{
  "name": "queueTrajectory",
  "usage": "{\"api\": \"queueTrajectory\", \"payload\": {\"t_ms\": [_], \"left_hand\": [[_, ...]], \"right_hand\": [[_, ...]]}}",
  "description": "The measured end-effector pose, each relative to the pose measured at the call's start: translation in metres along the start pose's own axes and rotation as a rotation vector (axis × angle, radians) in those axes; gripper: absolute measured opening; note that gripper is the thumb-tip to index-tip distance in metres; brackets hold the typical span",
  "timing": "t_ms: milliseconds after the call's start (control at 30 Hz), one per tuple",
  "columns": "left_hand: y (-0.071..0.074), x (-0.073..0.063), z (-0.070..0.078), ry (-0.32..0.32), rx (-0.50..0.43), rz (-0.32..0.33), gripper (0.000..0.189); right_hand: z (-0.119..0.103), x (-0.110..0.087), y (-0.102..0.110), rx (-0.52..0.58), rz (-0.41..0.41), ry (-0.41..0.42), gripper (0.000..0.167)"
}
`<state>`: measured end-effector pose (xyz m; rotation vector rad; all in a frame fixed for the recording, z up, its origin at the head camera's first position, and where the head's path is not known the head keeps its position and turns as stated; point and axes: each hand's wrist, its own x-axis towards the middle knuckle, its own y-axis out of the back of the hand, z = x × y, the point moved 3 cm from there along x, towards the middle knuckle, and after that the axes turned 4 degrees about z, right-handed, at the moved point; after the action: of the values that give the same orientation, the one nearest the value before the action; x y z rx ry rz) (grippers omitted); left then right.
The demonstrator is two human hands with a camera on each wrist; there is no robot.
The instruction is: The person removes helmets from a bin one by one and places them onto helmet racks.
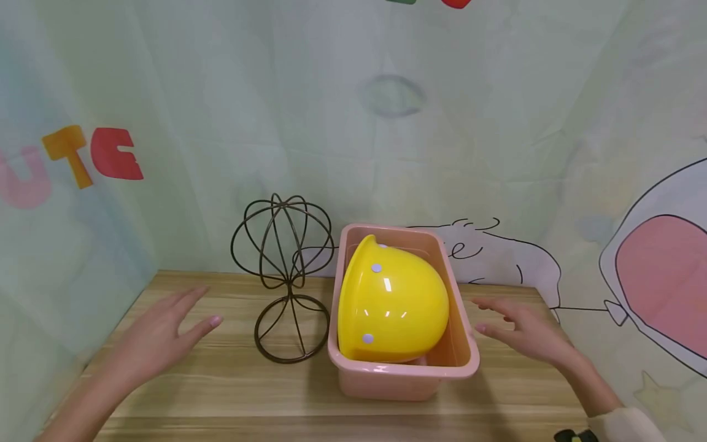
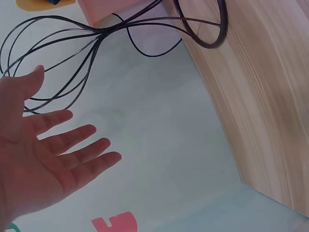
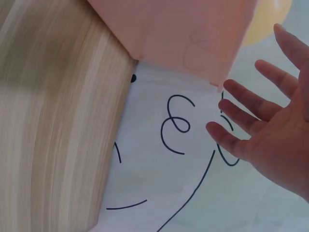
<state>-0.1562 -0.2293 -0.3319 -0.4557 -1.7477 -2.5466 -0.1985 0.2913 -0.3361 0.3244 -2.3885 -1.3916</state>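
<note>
Pale green cloth (image 1: 248,110) hangs behind the surface and down both sides, with coloured lettering at the left: a pink U (image 1: 24,178), an orange T (image 1: 70,153) and a red letter (image 1: 113,153) like a rounded E. At the top edge, only the bottoms of a green and a red character show. Low on the far side, a white drawn figure carries a looping black line like a cursive e (image 1: 458,250); at the right is a pink balloon (image 1: 663,282) outlined in black.

The surface (image 1: 265,399) is light wood with grain running left to right. On it stands a dark wire stand (image 1: 289,285), upright, its round cage above a ring base. Just right of that sits a pink tub (image 1: 386,383), and inside it a glossy yellow helmet (image 1: 397,301) with pale dots lies on its side, brim to the left.

The left hand (image 1: 157,334) is left of the stand, apart from it, fingers spread. The right hand (image 1: 525,331), fingers also spread, is just right of the tub; I cannot tell whether a fingertip touches it.
</note>
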Motion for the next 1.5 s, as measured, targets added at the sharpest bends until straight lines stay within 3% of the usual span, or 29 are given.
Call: {"api": "queueTrajectory", "payload": {"t_ms": [200, 433, 633, 833, 1000, 1233, 1500], "left_hand": [[-0.001, -0.002, 0.012, -0.016, -0.045, 0.001, 0.064], [-0.003, -0.003, 0.029, -0.057, -0.181, -0.004, 0.058], [-0.007, -0.001, 0.046, -0.076, -0.324, -0.035, 0.053], [-0.014, 0.003, 0.062, -0.073, -0.435, -0.114, 0.056], [-0.021, 0.008, 0.077, -0.125, -0.511, -0.134, 0.051], [-0.032, 0.019, 0.101, -0.175, -0.538, -0.162, 0.042], [-0.043, 0.035, 0.127, -0.174, -0.565, -0.164, 0.043]], "right_hand": [[-0.005, 0.002, -0.006, 0.099, -0.075, 0.016, 0.045], [-0.006, 0.005, -0.015, 0.176, -0.131, 0.025, 0.039], [-0.007, 0.005, -0.018, 0.164, -0.165, 0.004, 0.040], [-0.008, 0.005, -0.018, 0.174, -0.162, -0.003, 0.040], [-0.008, 0.006, -0.018, 0.182, -0.168, -0.004, 0.041], [-0.009, 0.007, -0.016, 0.204, -0.178, 0.018, 0.041], [-0.011, 0.010, -0.015, 0.224, -0.210, -0.019, 0.042]]}}
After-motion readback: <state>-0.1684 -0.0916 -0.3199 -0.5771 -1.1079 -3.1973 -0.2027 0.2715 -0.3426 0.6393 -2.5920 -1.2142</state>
